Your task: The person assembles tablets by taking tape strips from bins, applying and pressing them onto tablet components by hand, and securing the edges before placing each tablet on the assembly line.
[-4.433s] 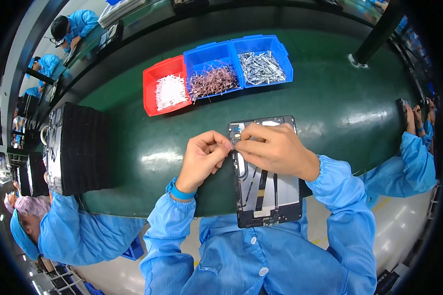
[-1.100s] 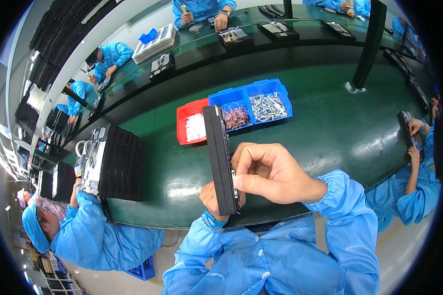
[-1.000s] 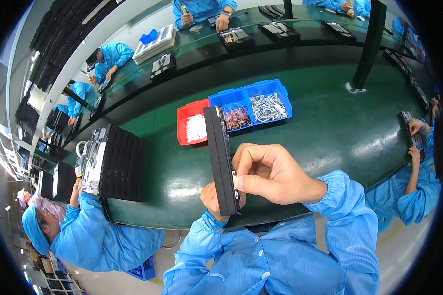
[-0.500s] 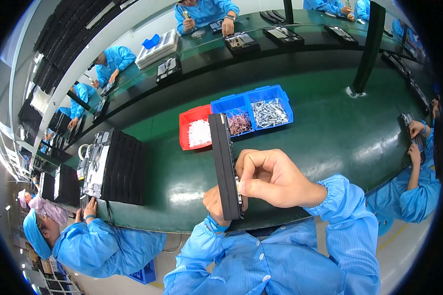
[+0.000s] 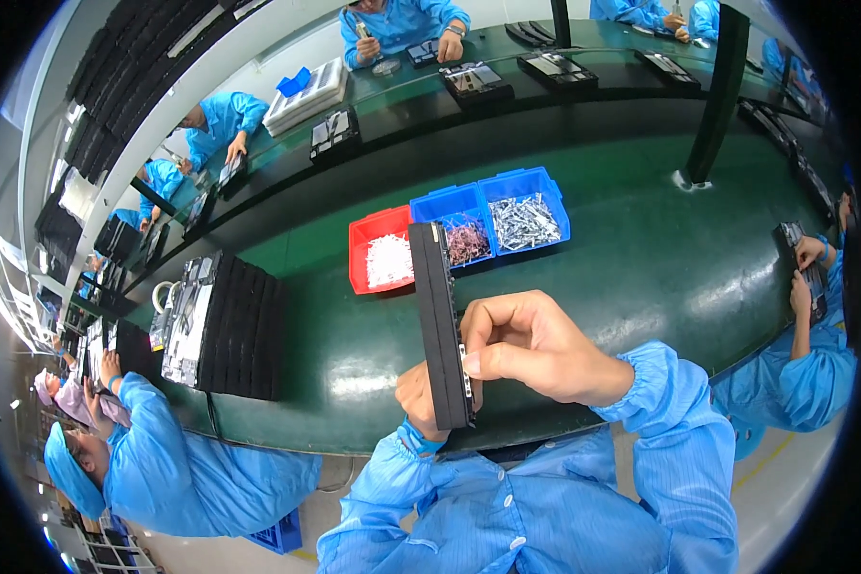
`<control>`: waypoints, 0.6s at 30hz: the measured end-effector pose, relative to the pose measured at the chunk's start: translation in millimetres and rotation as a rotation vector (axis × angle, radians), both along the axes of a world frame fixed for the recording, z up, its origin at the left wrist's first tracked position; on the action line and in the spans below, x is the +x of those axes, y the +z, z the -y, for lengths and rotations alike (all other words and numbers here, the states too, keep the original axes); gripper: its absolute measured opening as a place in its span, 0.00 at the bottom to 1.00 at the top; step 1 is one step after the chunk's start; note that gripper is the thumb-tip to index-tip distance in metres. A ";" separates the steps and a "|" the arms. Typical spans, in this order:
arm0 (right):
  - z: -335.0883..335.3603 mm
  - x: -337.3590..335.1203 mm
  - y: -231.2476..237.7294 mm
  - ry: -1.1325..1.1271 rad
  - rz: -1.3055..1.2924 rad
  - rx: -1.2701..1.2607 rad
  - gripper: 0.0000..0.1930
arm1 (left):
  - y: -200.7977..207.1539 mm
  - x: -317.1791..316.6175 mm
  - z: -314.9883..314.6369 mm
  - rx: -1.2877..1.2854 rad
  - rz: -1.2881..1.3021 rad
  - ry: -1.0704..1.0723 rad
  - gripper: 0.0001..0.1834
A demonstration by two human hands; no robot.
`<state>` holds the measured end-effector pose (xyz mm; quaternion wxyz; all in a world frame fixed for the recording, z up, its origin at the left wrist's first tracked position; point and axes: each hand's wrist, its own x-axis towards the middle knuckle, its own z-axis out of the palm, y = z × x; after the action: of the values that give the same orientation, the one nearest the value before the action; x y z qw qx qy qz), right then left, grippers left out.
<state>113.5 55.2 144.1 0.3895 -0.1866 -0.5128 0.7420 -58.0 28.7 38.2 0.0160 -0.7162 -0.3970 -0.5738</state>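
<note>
Head view looked down on a long green bench (image 5: 641, 277) where the person stood a flat black panel (image 5: 439, 325) on its edge, its thin side turned up toward the camera. The left hand (image 5: 417, 402) gripped the lower end from behind, mostly hidden by the panel, with its fingers closed round it. The right hand (image 5: 536, 344) was curled against the panel's right face near the lower end, thumb and fingertips pinched together on the edge; whether they held a small part there was too small to tell.

Behind the panel sat a red bin (image 5: 381, 258) of white pieces, a blue bin (image 5: 454, 225) of brownish bits and a second blue bin (image 5: 526, 210) of silvery screws, all touching in a row. To the left lay a stack of black trays (image 5: 239, 325), beside a neighbour in a blue coat (image 5: 191, 469).

As a judgement, the work seemed mid-way: the panel was off the bench and being handled or checked along one side, not laid down for fitting. No pile of finished panels could be told apart near the person, so how many remained could not be read.
</note>
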 end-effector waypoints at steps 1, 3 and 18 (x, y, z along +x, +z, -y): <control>1.0 0.0 3.1 -0.007 -0.008 -0.036 0.04 | 1.8 0.1 1.0 -0.009 -0.032 0.020 0.08; 1.1 0.0 3.5 -0.015 -0.014 -0.071 0.03 | 4.5 0.3 2.8 -0.013 -0.056 0.036 0.08; 4.2 -4.4 -4.9 -0.106 -0.042 -0.065 0.08 | -0.2 -10.0 -1.8 -0.005 -0.270 0.022 0.33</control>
<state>109.1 50.9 139.2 0.4327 -0.2105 -0.4698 0.7401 -68.0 30.5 38.0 0.0738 -0.7827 -0.4004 -0.4708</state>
